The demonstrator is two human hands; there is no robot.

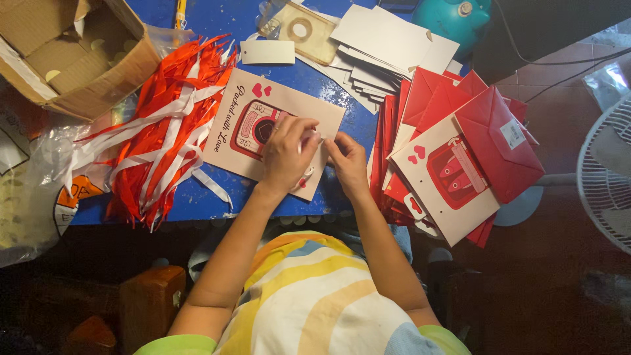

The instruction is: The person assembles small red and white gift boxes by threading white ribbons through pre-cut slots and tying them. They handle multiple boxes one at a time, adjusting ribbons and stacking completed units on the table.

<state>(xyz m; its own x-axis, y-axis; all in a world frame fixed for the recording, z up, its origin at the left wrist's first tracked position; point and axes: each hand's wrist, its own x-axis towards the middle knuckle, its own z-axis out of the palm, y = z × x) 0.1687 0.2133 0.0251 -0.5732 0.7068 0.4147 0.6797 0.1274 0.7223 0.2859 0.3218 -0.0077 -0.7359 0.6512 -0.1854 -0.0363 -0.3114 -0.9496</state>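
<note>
The blue-painted table (309, 82) carries everything; places below are given from the beige printed card with a red picture and hearts (244, 125), which lies flat near the table's front edge. Left of the card sprawls a heap of red and white ribbons (167, 125), and beyond that an open brown cardboard box (72, 52). Right of the card sits a stack of red envelopes (486, 131) with a matching card on top, and behind it a fan of white cards (388, 46).

The card looks light, thin and stiff enough to crease, so probably best held by its edges. The left hand (286, 154) presses its lower right corner, fingers curled around something small and white; the right hand (347, 164) pinches alongside. The ribbons crowd its left edge.
</note>
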